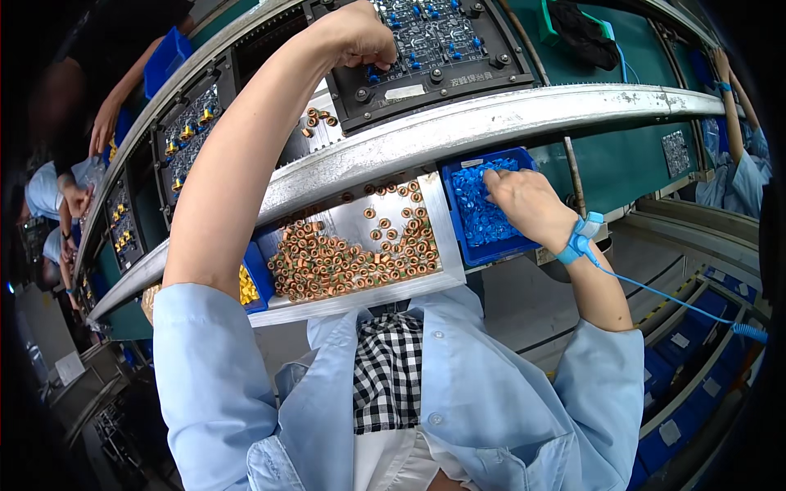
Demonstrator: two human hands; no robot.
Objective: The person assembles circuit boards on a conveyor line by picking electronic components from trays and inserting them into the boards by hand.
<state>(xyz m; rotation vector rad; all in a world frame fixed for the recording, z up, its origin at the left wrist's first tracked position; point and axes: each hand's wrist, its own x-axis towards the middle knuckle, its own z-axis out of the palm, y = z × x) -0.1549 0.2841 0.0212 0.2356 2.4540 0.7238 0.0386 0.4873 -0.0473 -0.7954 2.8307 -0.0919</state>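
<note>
My left hand (360, 37) reaches across to a circuit board (426, 41) held in a black fixture (442, 94). Its fingers are closed at the board's left edge, close to a small blue component (373, 74); whatever is between the fingertips is hidden. Several more blue components stand on that board. My right hand (528, 200) dips into a blue bin (483, 255) filled with small blue disc-shaped components (483, 221). Its fingers are drawn together at the pile, and what they grip cannot be made out. A blue wrist strap (580, 239) with a coiled cord is around my right wrist.
A metal tray (360, 221) of copper-wound rings lies before me, beside a blue bin of yellow parts (247, 285). A metal rail (458, 123) runs between tray and fixture. Other fixtured boards (184, 135) stand left. Other people's arms (123, 90) show at both sides.
</note>
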